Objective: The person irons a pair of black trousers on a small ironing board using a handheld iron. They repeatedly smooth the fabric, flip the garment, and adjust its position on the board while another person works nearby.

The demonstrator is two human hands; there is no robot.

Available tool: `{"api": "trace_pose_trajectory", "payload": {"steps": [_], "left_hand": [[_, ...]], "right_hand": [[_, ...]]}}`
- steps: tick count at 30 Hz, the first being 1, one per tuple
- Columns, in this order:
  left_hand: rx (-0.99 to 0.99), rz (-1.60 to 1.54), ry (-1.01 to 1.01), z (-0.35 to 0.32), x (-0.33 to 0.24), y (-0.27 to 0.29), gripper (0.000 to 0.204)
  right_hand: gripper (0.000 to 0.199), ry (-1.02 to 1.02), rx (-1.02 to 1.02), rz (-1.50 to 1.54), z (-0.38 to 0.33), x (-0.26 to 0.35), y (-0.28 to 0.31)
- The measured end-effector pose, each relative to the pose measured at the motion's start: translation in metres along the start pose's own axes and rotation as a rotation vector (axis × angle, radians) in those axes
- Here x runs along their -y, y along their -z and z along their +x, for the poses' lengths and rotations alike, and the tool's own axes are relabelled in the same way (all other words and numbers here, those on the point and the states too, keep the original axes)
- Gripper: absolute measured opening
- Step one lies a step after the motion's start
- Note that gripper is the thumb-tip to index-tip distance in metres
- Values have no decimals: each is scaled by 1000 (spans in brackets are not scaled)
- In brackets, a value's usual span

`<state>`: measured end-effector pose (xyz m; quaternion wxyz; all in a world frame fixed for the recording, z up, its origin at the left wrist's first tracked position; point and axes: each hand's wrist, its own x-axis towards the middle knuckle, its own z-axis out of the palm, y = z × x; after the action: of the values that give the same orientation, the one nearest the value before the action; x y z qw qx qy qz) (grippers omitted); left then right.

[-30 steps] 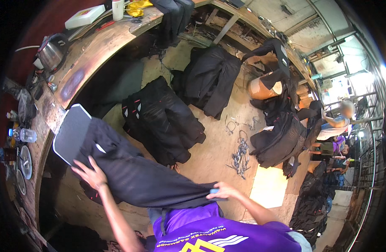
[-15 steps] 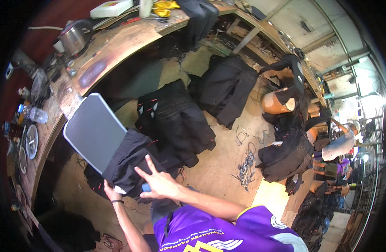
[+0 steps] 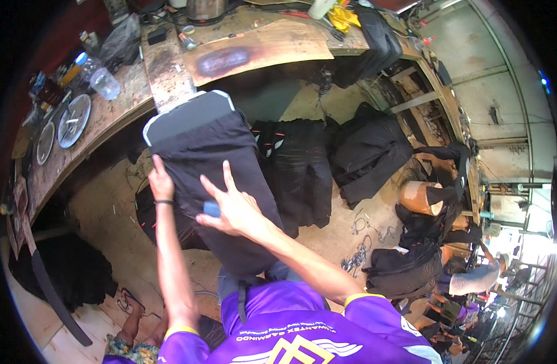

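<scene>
A black garment (image 3: pixel 221 182) lies spread over a grey board (image 3: pixel 181 115) that slopes up toward the wooden bench (image 3: pixel 163 67). The left hand (image 3: pixel 160 181) grips the garment's left edge. The right hand (image 3: pixel 233 206) lies flat on the cloth, fingers splayed, with what looks like a small blue object (image 3: pixel 212 208) under its thumb

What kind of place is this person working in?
Probably a small garment workshop: piles of black trousers lie on the floor, one pair is stretched over a grey board, beside a scorched, cluttered wooden workbench.
</scene>
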<state>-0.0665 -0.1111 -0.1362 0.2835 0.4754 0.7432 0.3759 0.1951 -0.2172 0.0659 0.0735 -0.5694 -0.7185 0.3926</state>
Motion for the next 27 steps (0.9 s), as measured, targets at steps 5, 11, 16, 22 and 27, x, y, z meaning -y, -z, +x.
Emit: {"api": "trace_pose_trajectory", "payload": {"steps": [5, 11, 16, 22, 27], "left_hand": [[62, -294, 439, 56, 10, 17, 84], [-107, -553, 314, -50, -39, 37, 70], [-99, -186, 44, -48, -88, -5, 78], [6, -61, 130, 27, -81, 15, 83], [-136, -383, 70, -145, -104, 15, 79]], "right_hand": [[109, -156, 26, 3, 55, 5, 18], [103, -179, -107, 80, 47, -15, 39], [102, -289, -83, 117, 75, -21, 46], [111, -103, -152, 26, 142, -17, 56], [110, -71, -108, 123, 144, -31, 59]]}}
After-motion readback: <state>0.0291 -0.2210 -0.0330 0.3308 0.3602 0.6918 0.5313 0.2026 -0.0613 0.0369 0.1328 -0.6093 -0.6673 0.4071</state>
